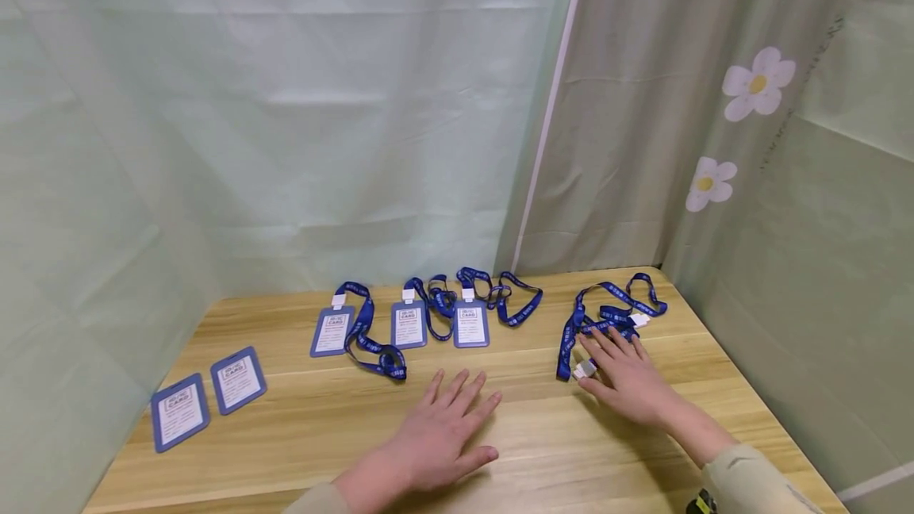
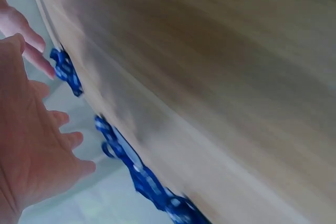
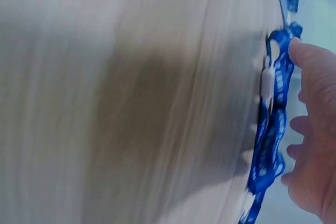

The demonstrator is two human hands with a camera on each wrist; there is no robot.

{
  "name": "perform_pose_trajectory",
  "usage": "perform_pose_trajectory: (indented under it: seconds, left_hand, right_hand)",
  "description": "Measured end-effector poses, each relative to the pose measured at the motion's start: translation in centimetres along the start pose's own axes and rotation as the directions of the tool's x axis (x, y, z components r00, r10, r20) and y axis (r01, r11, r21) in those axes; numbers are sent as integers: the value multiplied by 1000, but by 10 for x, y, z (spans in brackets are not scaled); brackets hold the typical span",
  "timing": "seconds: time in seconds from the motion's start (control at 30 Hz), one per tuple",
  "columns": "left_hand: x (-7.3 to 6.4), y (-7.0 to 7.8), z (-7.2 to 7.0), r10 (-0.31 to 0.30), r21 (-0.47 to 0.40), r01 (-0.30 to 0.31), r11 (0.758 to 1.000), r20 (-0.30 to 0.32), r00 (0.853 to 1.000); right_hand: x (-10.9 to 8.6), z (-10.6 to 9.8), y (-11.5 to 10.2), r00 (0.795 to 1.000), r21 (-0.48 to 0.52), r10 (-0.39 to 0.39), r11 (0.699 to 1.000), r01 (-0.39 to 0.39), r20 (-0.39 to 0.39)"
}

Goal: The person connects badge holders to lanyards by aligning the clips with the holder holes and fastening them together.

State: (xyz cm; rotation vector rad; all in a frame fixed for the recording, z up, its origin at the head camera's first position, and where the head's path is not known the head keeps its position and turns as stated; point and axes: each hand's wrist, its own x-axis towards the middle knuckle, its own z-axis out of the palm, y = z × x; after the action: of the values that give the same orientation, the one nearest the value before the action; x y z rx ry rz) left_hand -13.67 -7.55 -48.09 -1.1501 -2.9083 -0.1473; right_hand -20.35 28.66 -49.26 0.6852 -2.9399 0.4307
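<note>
From my end I can't tell whether the right hand (image 1: 628, 379) touches the lanyards (image 1: 564, 351); it hides part of them from the head camera. The cards' (image 1: 471, 330) fine print is too small for me, as is the lettering (image 1: 831, 40) on the curtain (image 1: 807, 260). My wrist views blur the lanyards and crop them, along with the left hand (image 2: 37, 145) and right. The head view's bottom edge cuts off the table (image 1: 543, 435), both sleeves (image 1: 757, 482) and some dark thing (image 1: 703, 503) I can't identify.
</note>
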Motion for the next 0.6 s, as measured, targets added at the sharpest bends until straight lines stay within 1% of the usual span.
perform_pose_trajectory:
  seconds: [0.13,0.27,0.37,0.5,0.6]
  left_hand:
    - [13,15,-2,61,-2,-61,998,20,998]
    - [26,29,-4,125,4,-125,992,51,991]
    - [35,38,-3,153,6,-154,988,71,986]
    - [46,48,1,174,18,-176,984,83,981]
    - [52,56,4,184,35,-188,982,87,979]
  right_hand:
    - [-4,1,12,1000,7,-25,1000,25,-6]
    - [-8,2,22,999,2,-42,999,42,-2]
    - [-9,2,26,999,-1,-48,999,48,-4]
    - [-11,2,27,998,-16,-66,998,65,-20]
    - [-10,3,27,998,-19,-66,998,66,-16]
